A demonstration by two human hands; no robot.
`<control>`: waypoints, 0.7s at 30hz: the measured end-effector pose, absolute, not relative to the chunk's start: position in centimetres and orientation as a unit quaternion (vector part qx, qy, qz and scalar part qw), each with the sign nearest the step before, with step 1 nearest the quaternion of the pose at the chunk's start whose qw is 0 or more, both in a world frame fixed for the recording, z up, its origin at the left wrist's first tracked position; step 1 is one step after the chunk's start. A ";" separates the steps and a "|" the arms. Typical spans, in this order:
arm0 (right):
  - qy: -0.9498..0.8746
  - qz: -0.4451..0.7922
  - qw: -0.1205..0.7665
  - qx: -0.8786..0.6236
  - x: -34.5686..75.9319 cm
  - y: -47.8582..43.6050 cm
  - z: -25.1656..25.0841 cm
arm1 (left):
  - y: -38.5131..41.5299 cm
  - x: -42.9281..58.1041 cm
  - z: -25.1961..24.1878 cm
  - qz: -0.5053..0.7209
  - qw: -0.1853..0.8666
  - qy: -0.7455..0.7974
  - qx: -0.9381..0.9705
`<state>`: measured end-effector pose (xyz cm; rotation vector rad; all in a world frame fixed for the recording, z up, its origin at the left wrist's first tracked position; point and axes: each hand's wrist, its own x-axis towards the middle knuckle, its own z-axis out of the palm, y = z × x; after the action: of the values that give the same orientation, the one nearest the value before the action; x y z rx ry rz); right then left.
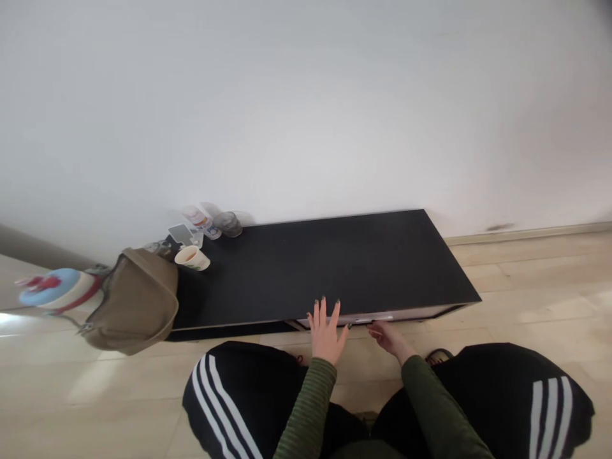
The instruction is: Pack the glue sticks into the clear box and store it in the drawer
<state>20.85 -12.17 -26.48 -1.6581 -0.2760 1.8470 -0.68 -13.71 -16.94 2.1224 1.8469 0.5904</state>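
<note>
In front of me is a low black cabinet (335, 255) with a pale drawer front (425, 312) on its near side. My left hand (326, 335) lies at the cabinet's front edge, fingers spread, fingertips touching the top, with nothing held. Just right of it, my right hand (389, 339) is at the light metal drawer handle (375, 318), its fingers curled at the handle from below. The undersides of those fingers are partly hidden. The drawer front looks flush or nearly flush with the cabinet.
At the cabinet's left end stand a brown bag (138, 299), a paper cup (192, 257) with drink in it, a spray can (203, 221), a dark glass jar (228, 224) and a white stand (184, 235). A blue-lidded tumbler (62, 290) is beside the bag. Behind is a white wall (306, 115).
</note>
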 end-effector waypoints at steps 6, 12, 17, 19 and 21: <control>-0.099 0.682 0.354 -0.632 21.6 -11.2 -28.3 | -13.6 -0.9 -17.3 0.177 0.081 0.631 0.751; -0.117 0.685 0.347 -0.629 21.2 -12.9 -28.0 | -13.2 -1.8 -17.2 0.184 0.105 0.605 0.768; -0.152 0.716 0.249 -0.634 20.9 -16.9 -26.1 | -14.7 -2.3 -17.5 0.247 0.112 0.591 0.759; -0.189 0.747 0.191 -0.609 20.7 -18.8 -24.6 | -16.7 -1.9 -17.9 0.269 0.116 0.573 0.766; -0.277 0.780 0.144 -0.542 20.8 -19.8 -22.5 | -19.1 -1.4 -18.3 0.267 0.138 0.547 0.781</control>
<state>20.77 -19.76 -22.54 -1.5616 -0.7985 2.2496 -1.38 -19.15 -18.34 2.2586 1.5835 0.7729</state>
